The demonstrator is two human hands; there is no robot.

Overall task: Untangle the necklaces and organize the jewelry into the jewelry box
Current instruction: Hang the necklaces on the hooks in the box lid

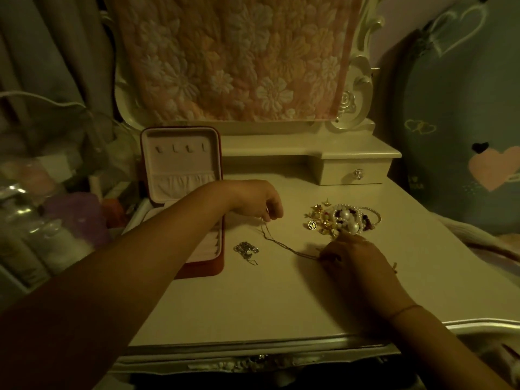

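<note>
My left grip (pixel 259 204) pinches 1 end of a thin chain (pixel 284 246) and my right grip (pixel 354 260) pinches the other, stretched over the tabletop (pixel 253 305). A silver tangle (pixel 246 250) lies beside the open box (pixel 183 164); a jewelry pile (pixel 342 220) sits just beyond my right grip

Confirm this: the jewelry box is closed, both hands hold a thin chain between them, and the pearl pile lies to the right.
Not closed: the head view shows the jewelry box open, lid upright. The left hand and right hand do hold the thin chain between them, with the pearl pile at right.
</note>
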